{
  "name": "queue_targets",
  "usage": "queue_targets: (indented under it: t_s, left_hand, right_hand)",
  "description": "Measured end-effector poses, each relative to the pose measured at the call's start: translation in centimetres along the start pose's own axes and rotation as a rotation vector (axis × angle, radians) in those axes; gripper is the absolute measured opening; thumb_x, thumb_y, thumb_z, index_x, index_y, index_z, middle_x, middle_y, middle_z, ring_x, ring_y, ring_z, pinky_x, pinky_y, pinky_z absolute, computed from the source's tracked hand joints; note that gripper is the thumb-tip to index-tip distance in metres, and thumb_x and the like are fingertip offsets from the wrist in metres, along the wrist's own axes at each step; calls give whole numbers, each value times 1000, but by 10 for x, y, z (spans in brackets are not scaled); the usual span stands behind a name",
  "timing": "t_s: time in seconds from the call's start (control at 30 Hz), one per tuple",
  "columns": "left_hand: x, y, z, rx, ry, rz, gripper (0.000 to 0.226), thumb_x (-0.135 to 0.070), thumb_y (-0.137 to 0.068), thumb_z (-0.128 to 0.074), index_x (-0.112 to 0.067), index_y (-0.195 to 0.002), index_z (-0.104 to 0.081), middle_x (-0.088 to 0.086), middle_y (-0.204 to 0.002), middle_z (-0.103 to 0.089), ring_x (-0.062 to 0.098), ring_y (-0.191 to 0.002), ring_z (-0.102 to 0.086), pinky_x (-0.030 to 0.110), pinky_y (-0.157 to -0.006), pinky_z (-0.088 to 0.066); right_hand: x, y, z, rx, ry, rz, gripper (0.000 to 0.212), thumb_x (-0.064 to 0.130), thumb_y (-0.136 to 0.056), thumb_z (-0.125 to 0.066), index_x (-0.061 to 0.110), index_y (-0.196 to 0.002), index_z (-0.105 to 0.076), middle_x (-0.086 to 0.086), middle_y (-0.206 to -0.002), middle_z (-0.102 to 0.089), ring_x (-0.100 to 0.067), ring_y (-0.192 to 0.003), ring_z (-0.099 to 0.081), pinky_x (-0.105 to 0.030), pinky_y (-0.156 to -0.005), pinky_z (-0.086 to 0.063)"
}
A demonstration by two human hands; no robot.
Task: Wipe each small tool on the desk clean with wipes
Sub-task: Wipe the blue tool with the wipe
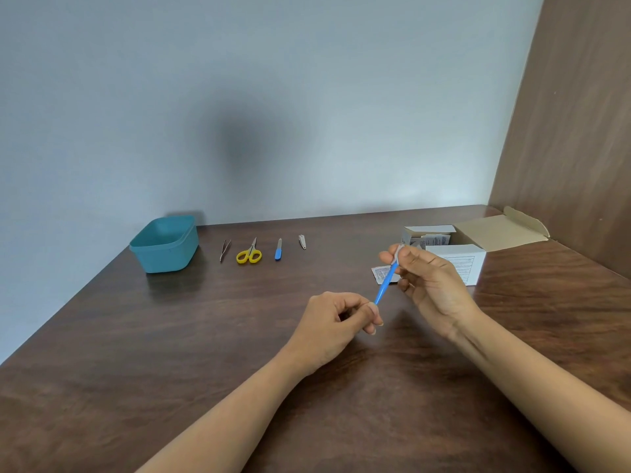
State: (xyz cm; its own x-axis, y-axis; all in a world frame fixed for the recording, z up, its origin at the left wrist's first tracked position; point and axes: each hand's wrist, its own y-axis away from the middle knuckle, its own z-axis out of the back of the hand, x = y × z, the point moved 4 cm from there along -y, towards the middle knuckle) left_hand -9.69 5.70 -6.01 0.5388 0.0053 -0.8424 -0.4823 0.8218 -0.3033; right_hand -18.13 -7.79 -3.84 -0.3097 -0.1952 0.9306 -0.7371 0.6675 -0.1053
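A thin blue tool (385,284) is held in the air between both hands, slanting up to the right. My left hand (336,322) pinches its lower end. My right hand (426,278) pinches a small white wipe (398,253) round its upper end, so that tip is hidden. Four more tools lie in a row near the back of the desk: tweezers (224,249), yellow-handled scissors (250,253), a blue-handled nail file (278,250) and a small nail clipper (302,241).
A teal plastic tub (165,245) stands at the back left. An open white box of wipe sachets (457,249) sits at the back right, with a torn sachet (380,273) in front of it. A brown panel (573,131) walls the right side.
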Motion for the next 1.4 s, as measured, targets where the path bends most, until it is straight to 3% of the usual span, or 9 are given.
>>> queue_targets:
  t_s: [0.17,0.33,0.57,0.67,0.77,0.97,1.1,1.27,1.4]
  left_hand:
    - [-1,0,0,-1,0,-6,25,-24,-94,-59,-30,-73,-71,-9,-63,-69,29,-69,-62,30,-68,-45]
    - [1,0,0,-7,17,-8,24,-27,-92,-60,-30,-72,-72,-7,-64,-69,32,-69,-62,43,-70,-48]
    - [1,-1,0,-5,16,-1,29,-22,-94,-59,-34,-70,-70,-11,-62,-68,20,-67,-59,35,-70,-47]
    - [1,0,-1,2,16,0,30,-22,-94,-58,-35,-70,-70,-12,-62,-68,22,-68,-60,27,-69,-44]
    - [1,0,-1,13,17,-2,27,-22,-94,-59,-33,-72,-71,-12,-62,-68,17,-67,-59,25,-69,-45]
    - [1,0,-1,29,24,-14,25,-25,-94,-60,-31,-74,-72,-10,-64,-69,15,-68,-61,36,-74,-49]
    - [2,0,-1,34,18,-19,23,-25,-95,-59,-27,-77,-73,-12,-63,-68,8,-65,-58,20,-66,-43]
    - [2,0,-1,48,33,-19,23,-24,-94,-60,-29,-76,-72,-13,-62,-67,5,-65,-58,15,-67,-42]
    - [1,1,0,43,56,-20,22,-22,-94,-60,-26,-76,-73,-10,-63,-68,0,-67,-60,13,-70,-42]
  right_hand:
    - [1,0,-1,-26,-8,-20,6,18,-82,-64,15,-84,-68,3,-81,-75,2,-60,-60,-21,-66,-34]
    - [0,0,3,-94,-13,-38,18,30,-62,-73,18,-76,-71,4,-80,-73,-1,-62,-51,-15,-57,-37]
    - [3,1,2,-54,9,15,8,21,-82,-64,15,-83,-70,1,-81,-75,1,-58,-58,-20,-65,-35]
    - [6,2,0,-34,0,62,13,10,-90,-57,9,-85,-68,0,-77,-75,1,-57,-61,-13,-57,-43]
    - [7,1,0,-50,-4,93,9,7,-86,-61,7,-83,-69,0,-72,-74,1,-55,-59,-11,-51,-43]
    - [6,-2,5,-85,19,97,14,28,-62,-75,17,-70,-78,3,-71,-71,-9,-64,-43,-22,-63,-32]
    - [6,-2,5,-52,44,121,9,21,-76,-69,14,-76,-74,1,-73,-72,-3,-58,-54,-18,-63,-39]
    - [7,-1,4,-50,15,155,14,8,-91,-55,4,-84,-67,0,-72,-74,0,-55,-62,-11,-53,-46]
    - [6,-2,5,-41,8,162,15,18,-88,-59,9,-83,-70,-1,-82,-74,-8,-68,-60,-16,-64,-40]
